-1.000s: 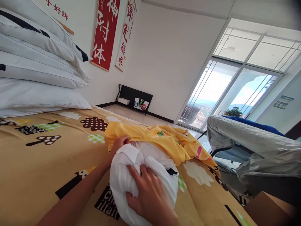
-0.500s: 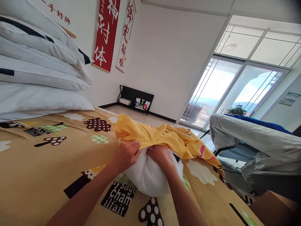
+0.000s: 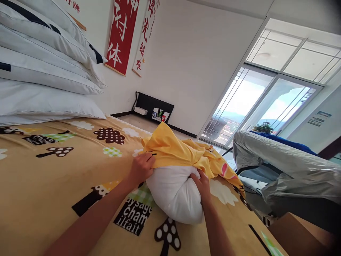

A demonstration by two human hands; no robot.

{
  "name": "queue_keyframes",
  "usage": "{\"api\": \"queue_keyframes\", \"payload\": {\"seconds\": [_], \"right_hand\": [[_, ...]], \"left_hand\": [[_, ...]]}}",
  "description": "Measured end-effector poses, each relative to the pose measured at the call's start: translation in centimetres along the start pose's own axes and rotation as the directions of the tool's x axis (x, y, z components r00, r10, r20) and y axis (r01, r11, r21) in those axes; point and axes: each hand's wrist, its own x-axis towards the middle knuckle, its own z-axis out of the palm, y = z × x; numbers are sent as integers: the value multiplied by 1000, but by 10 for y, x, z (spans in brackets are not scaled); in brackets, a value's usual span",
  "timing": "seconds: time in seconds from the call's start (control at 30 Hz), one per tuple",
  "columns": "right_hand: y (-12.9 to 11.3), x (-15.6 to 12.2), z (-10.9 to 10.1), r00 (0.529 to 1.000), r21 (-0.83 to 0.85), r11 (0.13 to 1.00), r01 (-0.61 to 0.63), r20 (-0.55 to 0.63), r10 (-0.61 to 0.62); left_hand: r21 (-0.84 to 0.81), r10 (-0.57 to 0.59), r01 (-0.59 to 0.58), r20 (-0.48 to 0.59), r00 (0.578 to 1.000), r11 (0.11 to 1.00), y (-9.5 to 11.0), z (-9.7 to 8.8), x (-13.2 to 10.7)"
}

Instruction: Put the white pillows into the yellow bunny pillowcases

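A white pillow (image 3: 176, 193) lies bunched on the bed, its far end inside a yellow printed pillowcase (image 3: 176, 151). My left hand (image 3: 141, 167) is closed on the left edge of the pillowcase opening. On the right side of the opening, my right hand (image 3: 201, 183) grips the pillowcase edge, pressed against the pillow. The near half of the pillow sticks out bare between my forearms.
The bed carries a tan blanket (image 3: 53, 185) with mushroom and tree prints. Stacked white pillows (image 3: 39, 81) lie at the far left by the wall. A grey-covered chair (image 3: 287, 174) stands right of the bed, with glass doors (image 3: 253, 106) behind it.
My right hand moved off the top of the pillow to the right edge of the pillowcase. Both hands have drawn the yellow case further over the pillow, and the pillow has rounded up.
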Motion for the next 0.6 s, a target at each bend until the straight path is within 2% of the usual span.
{"api": "queue_keyframes", "payload": {"seconds": [0.1,0.2,0.3,0.37,0.43,0.5,0.6], "right_hand": [[5,-5,-3,998,18,1000,-26,-63,27],[8,-10,-3,991,18,999,-46,-123,48],[7,-12,-5,987,13,996,-84,-138,85],[3,-14,-8,987,6,993,-115,-115,115],[-6,-20,-11,990,7,992,-124,-58,125],[-19,-31,-12,997,3,997,-73,-2,73],[-40,-55,-1,996,-73,995,63,-63,-67]], "left_hand": [[-79,112,-120,-105,988,990,20,8,-9],[-196,195,-243,-237,952,950,46,17,-18],[-268,250,-314,-246,936,911,61,26,-28],[-266,237,-287,-204,950,920,59,29,-33],[-249,169,-208,-169,971,946,52,29,-34],[-247,84,-120,-150,985,962,44,25,-30],[-256,-17,-21,-147,989,967,39,13,-16]]}}
